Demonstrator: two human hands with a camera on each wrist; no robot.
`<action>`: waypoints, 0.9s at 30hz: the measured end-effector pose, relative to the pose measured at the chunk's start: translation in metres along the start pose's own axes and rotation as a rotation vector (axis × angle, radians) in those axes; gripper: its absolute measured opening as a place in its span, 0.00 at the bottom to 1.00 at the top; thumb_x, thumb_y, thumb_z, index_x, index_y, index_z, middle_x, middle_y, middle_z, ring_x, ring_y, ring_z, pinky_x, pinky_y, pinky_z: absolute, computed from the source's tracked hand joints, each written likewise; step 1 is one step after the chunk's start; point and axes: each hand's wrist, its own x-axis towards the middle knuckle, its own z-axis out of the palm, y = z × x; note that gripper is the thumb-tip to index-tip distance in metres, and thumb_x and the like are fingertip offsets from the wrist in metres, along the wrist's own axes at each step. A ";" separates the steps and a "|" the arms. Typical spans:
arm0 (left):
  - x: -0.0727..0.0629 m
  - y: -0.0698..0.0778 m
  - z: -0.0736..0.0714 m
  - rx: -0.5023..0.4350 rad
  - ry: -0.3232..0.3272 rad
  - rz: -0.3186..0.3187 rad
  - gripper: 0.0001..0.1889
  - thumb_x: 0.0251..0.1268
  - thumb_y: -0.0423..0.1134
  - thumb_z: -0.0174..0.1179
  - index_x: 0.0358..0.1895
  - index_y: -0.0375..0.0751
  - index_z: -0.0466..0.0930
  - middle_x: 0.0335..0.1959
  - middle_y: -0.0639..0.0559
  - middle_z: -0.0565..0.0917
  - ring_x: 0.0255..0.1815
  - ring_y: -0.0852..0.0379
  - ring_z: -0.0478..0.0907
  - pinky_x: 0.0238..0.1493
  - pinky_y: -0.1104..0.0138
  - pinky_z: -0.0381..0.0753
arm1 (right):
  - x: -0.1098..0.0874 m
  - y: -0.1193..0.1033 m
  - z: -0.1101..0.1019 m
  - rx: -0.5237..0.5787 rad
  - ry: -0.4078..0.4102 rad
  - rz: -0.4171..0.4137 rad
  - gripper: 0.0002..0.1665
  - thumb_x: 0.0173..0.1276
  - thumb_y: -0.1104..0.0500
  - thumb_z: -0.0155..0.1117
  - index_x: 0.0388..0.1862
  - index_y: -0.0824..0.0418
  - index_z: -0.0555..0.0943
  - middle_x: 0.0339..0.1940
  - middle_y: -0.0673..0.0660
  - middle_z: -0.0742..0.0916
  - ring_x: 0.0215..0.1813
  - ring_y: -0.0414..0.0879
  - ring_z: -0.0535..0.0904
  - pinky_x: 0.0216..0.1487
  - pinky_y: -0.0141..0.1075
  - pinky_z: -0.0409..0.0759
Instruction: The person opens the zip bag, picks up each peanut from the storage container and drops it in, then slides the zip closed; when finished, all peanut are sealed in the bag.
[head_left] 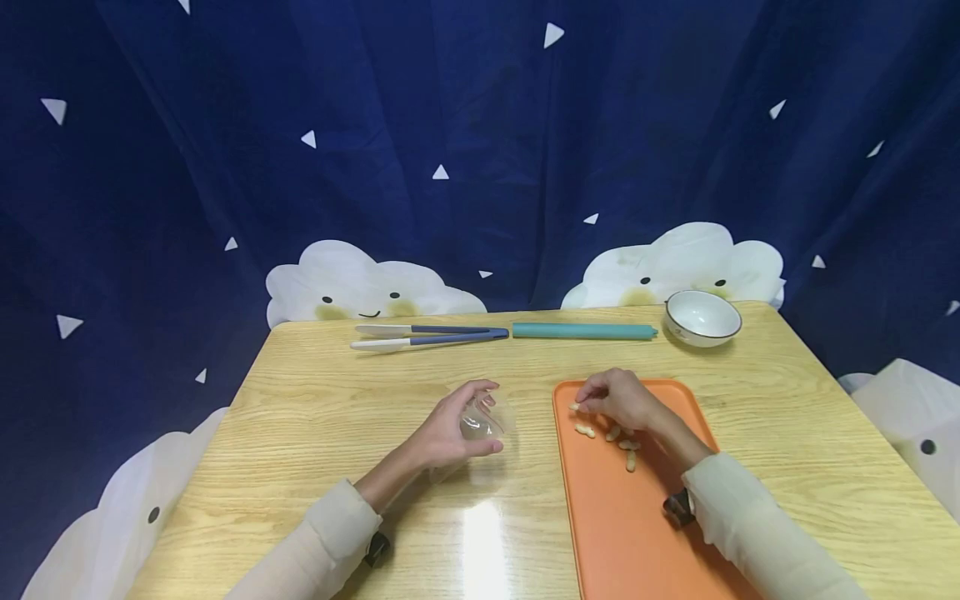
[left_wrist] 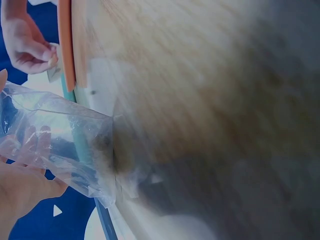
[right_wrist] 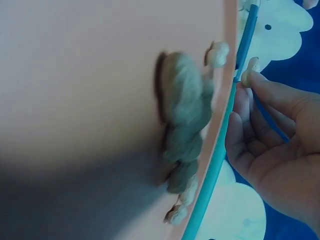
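Note:
My left hand (head_left: 450, 429) curves around a clear plastic bag (head_left: 480, 425) that stands on the table, its thumb and fingers spread along the mouth. The left wrist view shows the see-through bag (left_wrist: 60, 135) upright, with fingers visible through its wall. Over the far left part of an orange tray (head_left: 607, 533), my right hand (head_left: 618, 398) pinches a peanut (right_wrist: 251, 72) between thumb and forefinger, raised off the tray. Several other unshelled peanuts (head_left: 630, 460) lie on the tray near and under that hand; one peanut (head_left: 585, 431) is a little apart on the left.
Along the table's back edge lie blue-and-white tongs (head_left: 427, 339) and a teal stick-like tube (head_left: 583, 331). A white bowl (head_left: 702, 319) with a dark rim stands at the back right. Behind the wooden table (head_left: 300, 400) hangs a dark blue curtain (head_left: 480, 100).

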 end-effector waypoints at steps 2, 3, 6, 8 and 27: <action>0.000 0.000 0.000 -0.002 -0.001 -0.001 0.42 0.45 0.48 0.72 0.67 0.55 0.63 0.56 0.47 0.77 0.61 0.52 0.71 0.67 0.46 0.63 | 0.000 -0.005 0.000 0.000 0.017 -0.017 0.03 0.63 0.62 0.65 0.34 0.58 0.85 0.32 0.52 0.88 0.33 0.40 0.79 0.35 0.31 0.77; 0.000 0.000 0.000 -0.002 -0.002 -0.001 0.42 0.45 0.48 0.72 0.67 0.55 0.63 0.56 0.47 0.77 0.61 0.52 0.71 0.67 0.46 0.63 | 0.001 -0.008 0.000 -0.001 0.022 -0.028 0.04 0.63 0.61 0.65 0.35 0.58 0.85 0.33 0.53 0.88 0.34 0.39 0.79 0.35 0.31 0.77; 0.000 0.000 0.000 -0.008 -0.004 0.003 0.42 0.45 0.48 0.72 0.67 0.54 0.62 0.56 0.47 0.77 0.60 0.52 0.71 0.67 0.47 0.63 | 0.002 -0.017 0.002 0.017 0.034 -0.047 0.04 0.63 0.61 0.65 0.35 0.57 0.85 0.35 0.53 0.88 0.34 0.39 0.79 0.34 0.30 0.77; 0.000 0.001 0.001 -0.009 -0.005 0.005 0.42 0.45 0.48 0.72 0.68 0.53 0.62 0.56 0.46 0.77 0.60 0.52 0.71 0.67 0.47 0.63 | 0.003 -0.023 0.004 0.029 0.041 -0.058 0.04 0.63 0.60 0.65 0.36 0.57 0.85 0.35 0.53 0.88 0.33 0.39 0.79 0.34 0.30 0.77; 0.001 0.001 0.001 -0.007 0.001 0.004 0.41 0.45 0.47 0.72 0.67 0.55 0.63 0.55 0.46 0.77 0.58 0.53 0.72 0.63 0.46 0.65 | 0.011 -0.087 0.027 0.159 0.087 -0.201 0.04 0.60 0.62 0.67 0.34 0.59 0.86 0.30 0.51 0.88 0.32 0.38 0.80 0.34 0.29 0.79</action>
